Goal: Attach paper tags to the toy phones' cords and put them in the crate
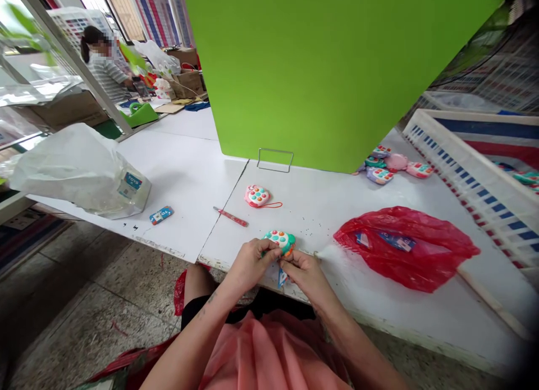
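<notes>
A green toy with a white face and coloured buttons point(278, 238) is held at the table's front edge, in front of my body. My left hand point(257, 258) is closed on its lower left side, thumb on top. My right hand point(302, 269) pinches at the toy's lower right, by a small orange part point(288, 252) that looks like its strap. A blue printed tag point(282, 277) hangs below my fingers. Behind the green toy lies a similar pink toy point(257, 196) with an orange loop strap point(272, 205). Left of it rests a slim red tool with a metal tip point(231, 216).
A red plastic bag point(404, 266) holding blue cards lies right, near a white crate point(467, 182). Several toys point(393, 164) are piled behind. A green panel point(320, 70) stands ahead. Left are a blue card stack point(161, 215) and a clear bag point(76, 171). A co-worker point(105, 70) sits far left.
</notes>
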Action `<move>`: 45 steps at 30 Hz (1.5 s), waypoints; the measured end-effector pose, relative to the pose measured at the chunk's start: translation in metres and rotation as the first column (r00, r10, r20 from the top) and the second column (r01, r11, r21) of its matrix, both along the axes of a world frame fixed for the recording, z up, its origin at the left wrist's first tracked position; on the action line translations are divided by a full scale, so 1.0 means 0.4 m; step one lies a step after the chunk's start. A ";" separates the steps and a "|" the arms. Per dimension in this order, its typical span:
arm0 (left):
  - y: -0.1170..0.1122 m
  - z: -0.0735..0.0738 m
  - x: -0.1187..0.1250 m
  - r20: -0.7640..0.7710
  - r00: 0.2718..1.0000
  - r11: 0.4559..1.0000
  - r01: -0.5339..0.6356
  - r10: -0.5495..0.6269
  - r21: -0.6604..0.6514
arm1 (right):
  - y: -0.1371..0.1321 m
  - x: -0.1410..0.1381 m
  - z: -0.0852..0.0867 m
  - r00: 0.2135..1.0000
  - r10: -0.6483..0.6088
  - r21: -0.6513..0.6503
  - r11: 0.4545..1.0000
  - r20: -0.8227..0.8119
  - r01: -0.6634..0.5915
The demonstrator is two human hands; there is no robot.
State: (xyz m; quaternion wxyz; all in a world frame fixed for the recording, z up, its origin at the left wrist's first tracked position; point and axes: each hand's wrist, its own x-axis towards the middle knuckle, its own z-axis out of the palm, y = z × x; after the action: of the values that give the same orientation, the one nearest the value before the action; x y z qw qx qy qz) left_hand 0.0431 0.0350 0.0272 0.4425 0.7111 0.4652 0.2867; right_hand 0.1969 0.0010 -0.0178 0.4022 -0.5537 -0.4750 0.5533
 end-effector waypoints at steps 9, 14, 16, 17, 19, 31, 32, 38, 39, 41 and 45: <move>0.006 -0.024 -0.014 0.089 0.996 0.999 -0.009 0.012 -0.040 | 0.003 -0.015 0.009 1.000 0.014 0.034 0.999 -0.014 -0.013; 0.007 -0.035 -0.017 0.078 0.997 0.999 -0.006 0.009 -0.042 | -0.001 -0.014 -0.001 1.000 0.000 0.032 0.999 -0.028 0.001; 0.004 -0.032 -0.017 0.046 0.999 1.000 -0.015 0.015 -0.005 | -0.004 -0.015 0.000 0.997 -0.035 0.040 0.998 -0.074 0.038; 0.002 -0.028 -0.017 0.026 0.999 0.999 -0.022 0.021 0.040 | -0.006 -0.016 0.002 0.994 -0.049 0.048 0.997 -0.096 0.053; -0.001 -0.018 -0.017 -0.014 1.000 0.987 -0.023 0.026 0.159 | -0.009 -0.020 0.012 0.991 -0.038 0.059 0.997 -0.125 0.046; -0.050 0.021 -0.045 -0.248 0.949 0.850 0.289 -0.194 0.441 | -0.005 -0.021 0.023 0.922 -0.097 -0.216 0.976 -0.375 0.015; -0.058 0.021 -0.044 -0.298 0.931 0.824 0.331 -0.208 0.459 | -0.004 -0.023 0.022 0.913 -0.112 -0.222 0.975 -0.393 0.024; -0.089 0.021 -0.023 -0.400 0.887 0.744 0.425 -0.229 0.516 | -0.005 -0.036 0.012 0.903 -0.118 -0.174 0.984 -0.413 0.049; -0.091 0.023 -0.022 -0.331 0.911 0.769 0.392 -0.247 0.505 | -0.006 -0.035 0.010 0.911 -0.101 -0.154 0.987 -0.400 0.042; -0.091 0.026 -0.025 -0.128 0.955 0.856 0.295 -0.266 0.424 | -0.009 -0.031 0.007 0.940 -0.062 -0.111 0.993 -0.336 0.026; -0.088 0.010 -0.037 0.231 0.968 0.995 0.090 -0.095 0.035 | -0.014 -0.021 0.010 1.000 -0.025 0.110 0.994 -0.013 0.026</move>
State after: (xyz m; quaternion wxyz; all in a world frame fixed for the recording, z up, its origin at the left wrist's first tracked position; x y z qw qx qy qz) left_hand 0.0284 -0.0002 0.0312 0.4978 0.6991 0.3730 0.3526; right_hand 0.1884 -0.0045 -0.0137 0.4421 -0.5334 -0.4952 0.5242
